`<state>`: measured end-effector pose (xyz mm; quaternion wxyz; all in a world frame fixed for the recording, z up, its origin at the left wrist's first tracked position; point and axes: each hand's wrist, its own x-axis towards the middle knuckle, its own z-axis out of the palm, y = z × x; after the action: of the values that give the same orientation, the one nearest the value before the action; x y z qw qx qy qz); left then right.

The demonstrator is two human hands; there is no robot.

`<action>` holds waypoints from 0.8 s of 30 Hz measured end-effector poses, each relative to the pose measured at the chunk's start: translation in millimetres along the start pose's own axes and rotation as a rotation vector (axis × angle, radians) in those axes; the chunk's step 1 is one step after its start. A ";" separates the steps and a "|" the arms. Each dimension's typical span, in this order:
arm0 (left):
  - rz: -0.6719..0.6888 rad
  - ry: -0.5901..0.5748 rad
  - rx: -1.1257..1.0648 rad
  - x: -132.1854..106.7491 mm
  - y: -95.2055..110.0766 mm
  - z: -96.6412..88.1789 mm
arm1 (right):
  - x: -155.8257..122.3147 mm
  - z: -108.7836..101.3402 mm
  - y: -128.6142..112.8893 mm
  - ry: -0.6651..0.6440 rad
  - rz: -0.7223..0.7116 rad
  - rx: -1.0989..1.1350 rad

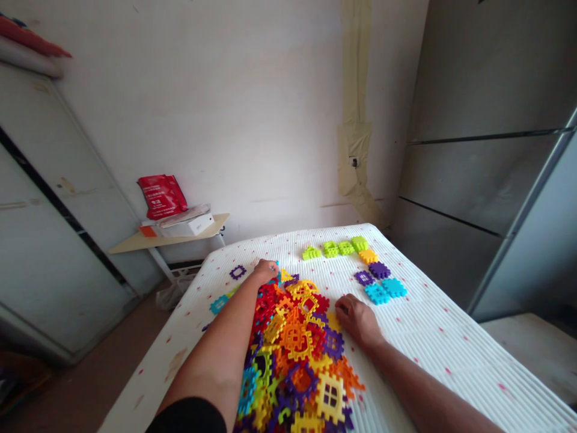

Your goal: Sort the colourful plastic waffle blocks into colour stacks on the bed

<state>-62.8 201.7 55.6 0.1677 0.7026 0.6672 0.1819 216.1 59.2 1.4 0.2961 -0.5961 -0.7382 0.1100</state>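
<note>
A heap of colourful plastic interlocking blocks (293, 337) lies on the white covered surface between my arms. At the far end of the heap, my left hand (265, 271) is closed over a blue block (276, 264), which shows only in small bits past the fingers. My right hand (358, 317) rests at the heap's right edge with its fingers curled; their inner side is hidden. A yellow block (332, 321) lies right beside those fingertips. Beyond the right hand, sorted by colour, are green blocks (330, 249), yellow blocks (368, 256), purple blocks (379, 270) and blue blocks (377, 293).
A lone purple frame block (237, 272) and a blue window block (219, 304) lie left of my left arm. Behind on the left, a small table (180, 239) carries a red bag (161, 196) and a white box (198, 224). A grey refrigerator (469, 180) stands at the right.
</note>
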 end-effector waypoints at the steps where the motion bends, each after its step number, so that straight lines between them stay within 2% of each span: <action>1: 0.003 0.002 -0.032 -1.9 -1.9 -3.3 | -0.1 0.5 0.4 0.003 -0.002 0.000; 4: 0.021 0.019 -0.123 -8.1 -5.5 -13.7 | -0.7 1.2 1.4 0.006 -0.001 -0.004; 8: 0.057 0.134 -0.240 -21.2 -7.7 -27.2 | -0.7 1.5 2.1 0.003 -0.001 -0.011; 11: 0.083 0.244 -0.321 -37.6 -7.8 -35.9 | 0.3 1.6 1.9 0.001 0.002 -0.016; 14: 0.113 0.290 -0.393 -60.2 -4.6 -43.1 | 0.6 0.5 0.5 -0.004 0.010 -0.025; 20: 0.157 0.217 -0.474 -118.4 11.5 -51.0 | 0.0 -3.7 -3.5 -0.008 0.029 -0.032; 24: 0.204 0.145 -0.450 -153.2 19.0 -43.9 | 0.0 -5.7 -5.5 -0.005 0.038 -0.033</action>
<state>-73.8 47.5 98.4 0.2525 0.6964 0.5458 0.3916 214.9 56.7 8.7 0.2820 -0.6146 -0.7292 0.1050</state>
